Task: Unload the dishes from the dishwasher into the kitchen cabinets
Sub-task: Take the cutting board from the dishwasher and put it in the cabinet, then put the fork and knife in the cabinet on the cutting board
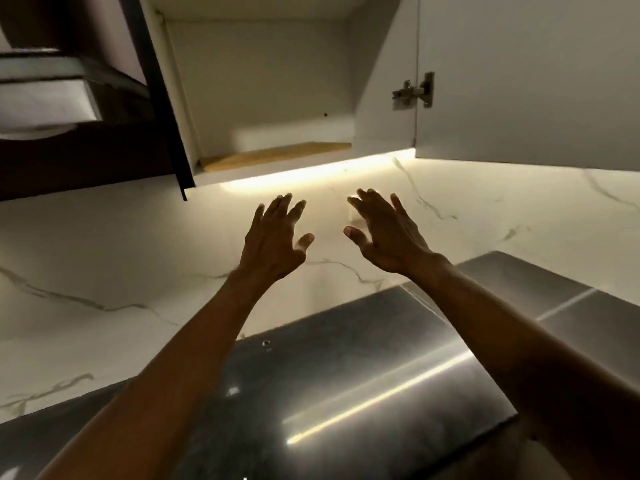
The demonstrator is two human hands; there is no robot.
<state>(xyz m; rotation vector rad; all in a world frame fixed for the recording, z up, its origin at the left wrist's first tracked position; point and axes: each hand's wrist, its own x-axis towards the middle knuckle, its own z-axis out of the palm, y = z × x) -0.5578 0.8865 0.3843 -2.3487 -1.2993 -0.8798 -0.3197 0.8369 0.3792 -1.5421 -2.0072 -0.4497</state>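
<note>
An upper kitchen cabinet [263, 81] stands open above me, white inside. A flat wooden board [273, 155] lies on its bottom shelf. My left hand [277, 237] and my right hand [384, 233] are raised side by side just below the cabinet's lit underside. Both have straight, spread fingers and hold nothing. No dish and no dishwasher are in view.
The open cabinet door [519, 81] with its metal hinge [414, 91] hangs at the right. A dark cabinet edge [156, 98] borders the left. A marble backsplash [104, 254] runs behind a steel countertop [346, 375] below my arms.
</note>
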